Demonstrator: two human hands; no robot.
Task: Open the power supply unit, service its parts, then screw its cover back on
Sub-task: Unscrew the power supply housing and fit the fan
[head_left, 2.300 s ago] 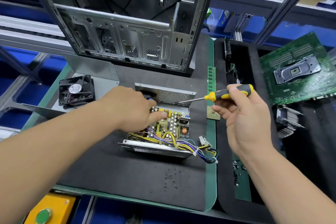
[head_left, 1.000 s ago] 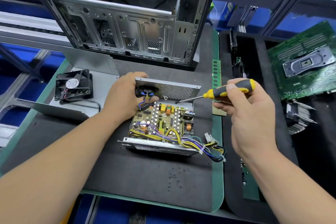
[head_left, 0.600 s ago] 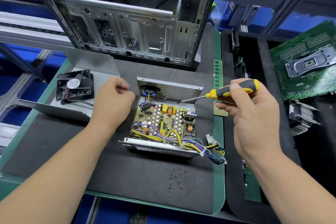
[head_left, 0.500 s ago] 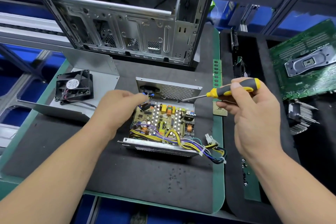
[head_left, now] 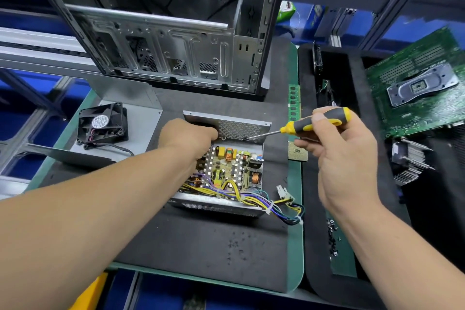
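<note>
The open power supply unit (head_left: 236, 131) sits on the black mat, its circuit board (head_left: 234, 168) and yellow and purple wires (head_left: 254, 199) exposed. My left hand (head_left: 187, 137) reaches into its far left corner, by the rear grille wall; its fingertips are hidden inside, so whether they grip anything is unclear. My right hand (head_left: 337, 148) grips a yellow and black screwdriver (head_left: 319, 123), whose tip is at the rear wall's inner face. The removed metal cover (head_left: 136, 131) lies at the left with a black fan (head_left: 102, 123) on it.
An empty computer case (head_left: 176, 40) stands behind the unit. A RAM stick (head_left: 294, 102) and a CPU chip (head_left: 297, 152) lie right of it. Loose screws (head_left: 332, 239), a motherboard (head_left: 417, 93) and a heatsink (head_left: 409, 161) sit on the black tray at right.
My left hand drew back from the unit, then returned and now reaches deeper into its far left corner. My right hand and the screwdriver barely moved.
</note>
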